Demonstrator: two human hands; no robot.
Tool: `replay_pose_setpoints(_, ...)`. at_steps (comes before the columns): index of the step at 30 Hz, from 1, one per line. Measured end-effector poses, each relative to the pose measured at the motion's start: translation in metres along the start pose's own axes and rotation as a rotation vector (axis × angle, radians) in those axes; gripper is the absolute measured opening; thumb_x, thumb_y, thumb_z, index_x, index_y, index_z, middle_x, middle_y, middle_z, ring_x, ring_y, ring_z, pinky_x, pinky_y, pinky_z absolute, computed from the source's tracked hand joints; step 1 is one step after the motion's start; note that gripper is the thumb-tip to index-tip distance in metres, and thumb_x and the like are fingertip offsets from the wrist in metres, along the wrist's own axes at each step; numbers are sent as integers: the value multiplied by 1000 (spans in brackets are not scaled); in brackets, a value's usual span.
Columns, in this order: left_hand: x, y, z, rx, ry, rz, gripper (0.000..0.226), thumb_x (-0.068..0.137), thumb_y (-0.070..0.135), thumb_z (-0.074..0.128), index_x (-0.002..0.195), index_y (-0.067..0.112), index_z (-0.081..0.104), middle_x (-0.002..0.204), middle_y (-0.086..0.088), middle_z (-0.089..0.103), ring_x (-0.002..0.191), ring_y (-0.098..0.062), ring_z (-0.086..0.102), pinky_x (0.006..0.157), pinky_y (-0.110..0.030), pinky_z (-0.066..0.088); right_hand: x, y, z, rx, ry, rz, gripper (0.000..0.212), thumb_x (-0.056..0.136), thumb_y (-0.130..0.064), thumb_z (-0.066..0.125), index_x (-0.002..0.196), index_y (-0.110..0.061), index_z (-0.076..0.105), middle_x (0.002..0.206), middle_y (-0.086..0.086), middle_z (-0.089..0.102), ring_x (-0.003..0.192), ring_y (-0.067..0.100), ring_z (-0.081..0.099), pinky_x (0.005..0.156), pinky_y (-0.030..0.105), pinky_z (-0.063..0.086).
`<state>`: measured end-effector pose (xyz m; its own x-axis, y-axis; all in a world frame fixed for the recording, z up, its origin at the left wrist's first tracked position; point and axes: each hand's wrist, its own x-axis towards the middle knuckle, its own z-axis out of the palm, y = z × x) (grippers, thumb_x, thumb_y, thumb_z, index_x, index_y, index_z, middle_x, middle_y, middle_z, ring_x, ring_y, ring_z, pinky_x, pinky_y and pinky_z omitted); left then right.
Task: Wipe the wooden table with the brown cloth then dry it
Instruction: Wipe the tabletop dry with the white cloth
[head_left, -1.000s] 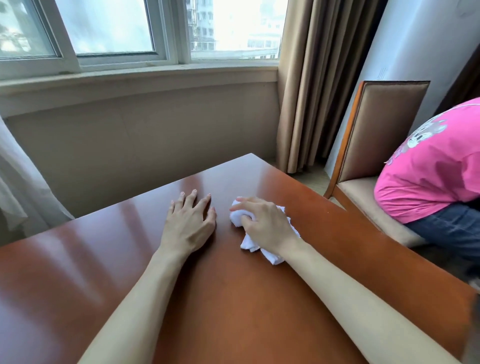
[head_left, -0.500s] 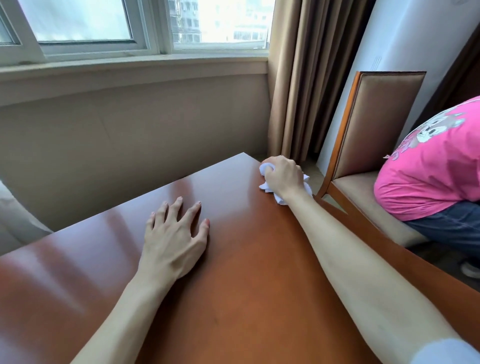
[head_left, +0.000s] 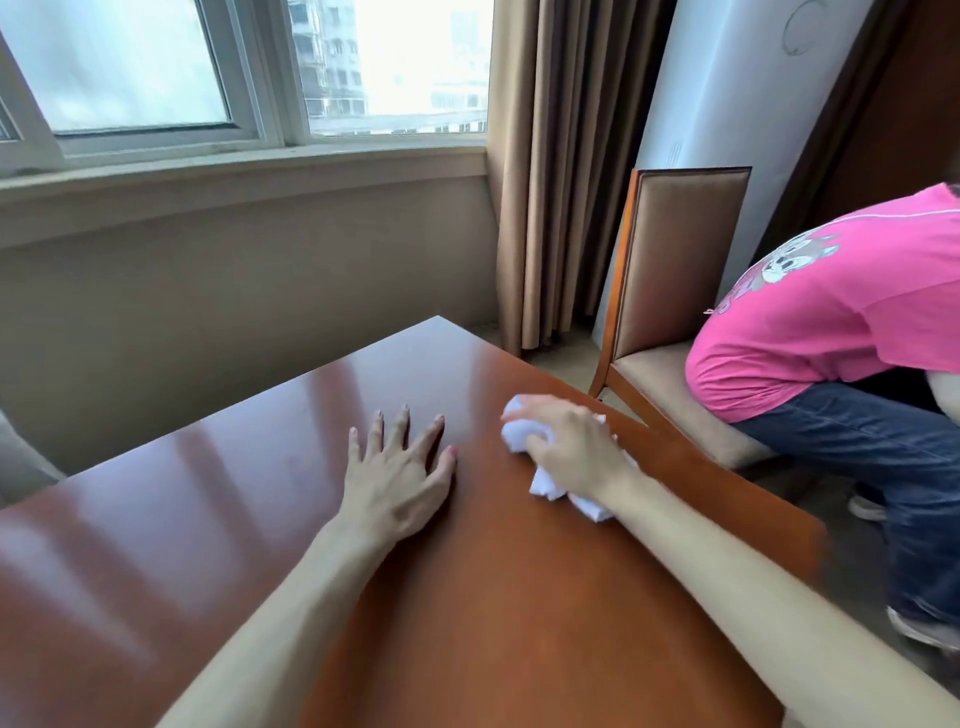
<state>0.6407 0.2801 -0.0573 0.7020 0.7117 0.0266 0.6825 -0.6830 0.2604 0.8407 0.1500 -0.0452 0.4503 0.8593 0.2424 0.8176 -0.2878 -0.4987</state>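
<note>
Both hands on table (head_left: 218, 519): left hand (head_left: 397, 480) flat, fingers spread; right hand (head_left: 569, 449), grasping white cloth (head_left: 524, 436), has pulled back beside it.

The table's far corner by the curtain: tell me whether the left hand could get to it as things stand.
Probably yes: the left hand lies flat on the table, and bare wood runs from it to that corner.

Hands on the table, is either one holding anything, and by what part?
The right hand grips a crumpled white cloth, bunched under its palm on the wooden table. The left hand rests flat, holding nothing.
</note>
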Motion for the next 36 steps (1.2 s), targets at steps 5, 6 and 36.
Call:
replay_pose_setpoints(5, 2, -3, 8, 45, 66, -19, 61, 99, 62, 18, 157, 46, 13, 169, 2, 5, 155, -24, -5, 124, -49, -3, 84, 37, -5, -80, 164, 264, 35, 90, -20, 48, 111, -32, 74, 115, 6, 70, 108, 34, 62, 88, 36, 48)
replay_pose_setpoints(6, 2, -3, 9, 49, 64, -19, 61, 99, 62, 18, 157, 46, 13, 169, 1, 6, 155, -25, -5, 124, -49, -2, 90, 33, -2, -101, 163, 283, 35, 91, -18, 47, 111, -29, 74, 114, 10, 69, 107, 37, 61, 87, 38, 46)
replay_pose_setpoints(36, -1, -7, 9, 24, 70, 8, 60, 99, 62, 20, 157, 47, 16, 169, 2, 9, 156, -23, -1, 125, -48, 0, 24, 43, -33, -46, 155, 247, 40, 85, -26, 48, 117, -32, 71, 132, -11, 65, 122, 18, 59, 98, 29, 43)
